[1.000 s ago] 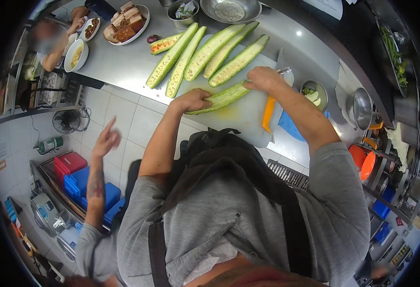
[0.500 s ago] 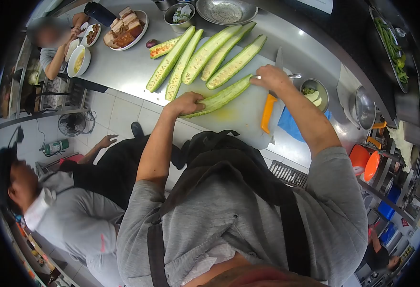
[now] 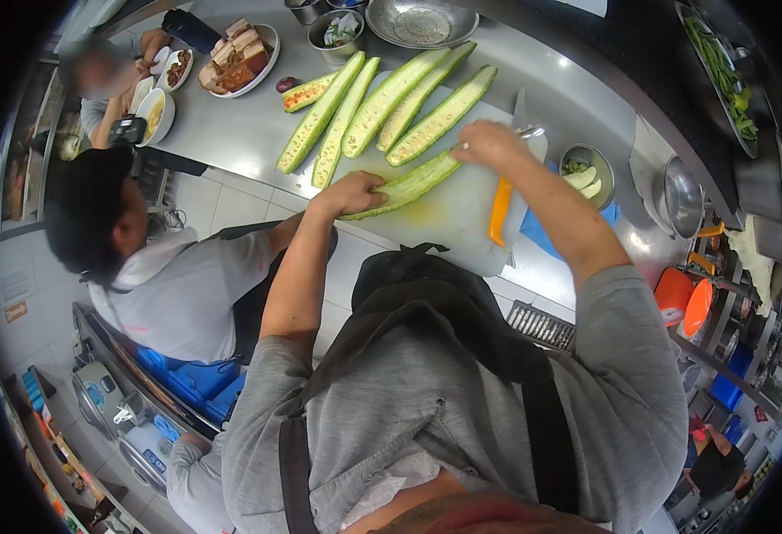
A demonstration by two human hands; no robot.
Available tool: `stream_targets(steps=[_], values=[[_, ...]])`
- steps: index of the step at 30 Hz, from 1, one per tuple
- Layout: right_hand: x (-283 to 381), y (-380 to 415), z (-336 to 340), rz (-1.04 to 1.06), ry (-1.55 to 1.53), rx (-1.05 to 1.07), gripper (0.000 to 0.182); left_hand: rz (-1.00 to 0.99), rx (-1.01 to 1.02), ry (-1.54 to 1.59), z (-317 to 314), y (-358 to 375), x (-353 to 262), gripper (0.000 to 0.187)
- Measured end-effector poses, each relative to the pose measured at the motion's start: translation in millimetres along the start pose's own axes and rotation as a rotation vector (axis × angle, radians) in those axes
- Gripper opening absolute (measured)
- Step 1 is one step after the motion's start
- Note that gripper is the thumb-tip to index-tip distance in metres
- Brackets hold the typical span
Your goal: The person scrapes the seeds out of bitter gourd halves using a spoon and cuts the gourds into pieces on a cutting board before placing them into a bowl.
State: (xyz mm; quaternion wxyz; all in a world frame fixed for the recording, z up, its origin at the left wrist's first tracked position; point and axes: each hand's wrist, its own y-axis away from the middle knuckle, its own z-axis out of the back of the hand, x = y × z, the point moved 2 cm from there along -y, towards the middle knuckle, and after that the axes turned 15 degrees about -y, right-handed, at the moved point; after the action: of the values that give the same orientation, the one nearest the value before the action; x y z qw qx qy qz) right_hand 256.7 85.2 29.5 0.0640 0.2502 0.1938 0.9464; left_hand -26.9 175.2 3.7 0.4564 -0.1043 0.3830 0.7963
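Observation:
My left hand [image 3: 355, 194] is closed on the near end of a halved bitter melon [image 3: 413, 184], which lies on the white cutting board [image 3: 467, 242]. At its far end is my right hand [image 3: 491, 145], slightly blurred, with its fingers closed on a metal spoon [image 3: 531, 133]. One shiny end of the spoon sticks out to the right; the fingers hide much of the rest. Several other bitter melon halves [image 3: 395, 102] lie beyond, cut faces up, with seeds and pith showing. A knife with an orange handle [image 3: 499, 212] rests beside my right hand.
Right of the board are a metal bowl with pale green pieces [image 3: 587, 181] and a blue cloth [image 3: 540, 233]. A plate of meat chunks [image 3: 240, 62], a red onion [image 3: 285, 84] and a metal basin [image 3: 422, 22] stand farther back. A co-worker [image 3: 173, 285] is close on my left.
My right hand has drawn slightly left along the bitter melon with the spoon. My left hand keeps its hold. The co-worker on the left has moved closer to the counter.

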Motion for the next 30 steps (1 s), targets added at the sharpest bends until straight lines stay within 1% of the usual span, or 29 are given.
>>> stream_targets(steps=[3,4,5,6,7,8,9,10,12,13,14,15,16,17,18,19,20,21,22,23,24,25,27,28,29,30], values=[[-13.1,-6.7,-12.5,-0.015,-0.024,-0.063,0.040,0.002,-0.034,0.028,-1.4,-0.7,2.7,0.039],[-24.9,-5.0,-6.7,-0.012,-0.029,-0.059,0.040,0.044,-0.012,0.042,-2.3,2.9,3.0,0.039],[-44.7,-1.3,8.5,-0.100,-0.007,-0.062,0.041,0.081,0.009,0.052,-1.8,5.7,2.2,0.039],[-56.5,-0.2,23.0,-0.188,0.022,-0.078,0.042,0.074,0.001,0.043,-1.7,7.0,5.9,0.039],[-53.3,3.2,30.5,-0.186,0.034,-0.095,0.042,0.012,-0.037,0.045,-2.2,9.3,10.7,0.038],[-47.5,12.7,28.0,-0.163,-0.032,-0.132,0.040,-0.039,-0.071,0.057,-8.9,14.3,15.1,0.038],[-38.4,22.9,20.4,-0.137,-0.106,-0.159,0.039,0.041,-0.015,0.169,-3.8,27.6,6.6,0.032],[-33.7,27.6,14.5,-0.122,-0.107,-0.160,0.039,0.052,-0.024,0.166,-0.4,40.7,4.4,0.032],[-34.9,35.6,2.9,-0.181,-0.185,-0.213,0.039,0.082,-0.050,0.358,6.7,67.4,7.7,0.031],[-36.7,42.1,-5.3,-0.166,-0.187,-0.215,0.039,0.095,-0.064,0.426,10.8,80.4,14.6,0.030],[-41.2,50.0,-12.3,-0.174,-0.241,-0.274,0.037,0.103,-0.076,0.423,15.0,90.7,25.3,0.030],[-43.6,57.3,-16.4,-0.180,-0.294,-0.335,0.036,0.131,-0.162,0.540,20.4,100.2,37.6,0.030],[-42.2,64.6,-20.1,-0.165,-0.291,-0.337,0.036,0.156,-0.249,0.658,26.8,108.4,42.3,0.029],[-40.0,72.4,-22.9,-0.131,-0.375,-0.381,0.033,0.168,-0.377,0.636,37.1,113.0,47.6,0.030],[-38.9,79.5,-25.9,-0.096,-0.460,-0.422,0.031,0.172,-0.394,0.636,46.6,111.9,56.2,0.030],[-42.1,83.9,-33.4,-0.078,-0.454,-0.424,0.031,0.263,-0.469,0.478,61.2,109.1,69.8,0.030],[-48.3,86.3,-43.3,-0.036,-0.451,-0.479,0.033,0.354,-0.541,0.318,76.3,106.3,83.6,0.031],[-49.2,89.9,-49.0,0.005,-0.448,-0.533,0.036,0.357,-0.558,0.317,86.6,100.4,98.2,0.031],[-43.4,96.1,-49.5,0.022,-0.442,-0.536,0.036,0.441,-0.609,0.184,95.0,93.8,116.3,0.033],[-35.5,104.4,-48.0,-0.031,-0.477,-0.512,0.037,0.523,-0.656,0.050,101.1,89.6,133.4,0.036],[-30.5,111.3,-47.6,-0.086,-0.510,-0.490,0.038,0.523,-0.670,0.049,105.3,86.9,149.0,0.036],[-28.8,117.0,-49.1,-0.077,-0.504,-0.495,0.038,0.554,-0.651,0.038,107.4,84.6,165.7,0.037],[-31.4,129.0,-54.7,-0.215,-0.568,-0.534,0.040,0.579,-0.636,0.028,108.2,78.3,202.2,0.039],[-30.3,134.9,-54.8,-0.214,-0.564,-0.538,0.040,0.574,-0.561,0.041,105.3,73.4,222.9,0.040],[-30.1,141.3,-54.4,-0.282,-0.619,-0.554,0.039,0.568,-0.484,0.054,103.4,70.3,236.4,0.042],[-30.8,147.1,-54.8,-0.350,-0.674,-0.570,0.039,0.565,-0.486,0.058,104.0,70.2,241.4,0.042]])
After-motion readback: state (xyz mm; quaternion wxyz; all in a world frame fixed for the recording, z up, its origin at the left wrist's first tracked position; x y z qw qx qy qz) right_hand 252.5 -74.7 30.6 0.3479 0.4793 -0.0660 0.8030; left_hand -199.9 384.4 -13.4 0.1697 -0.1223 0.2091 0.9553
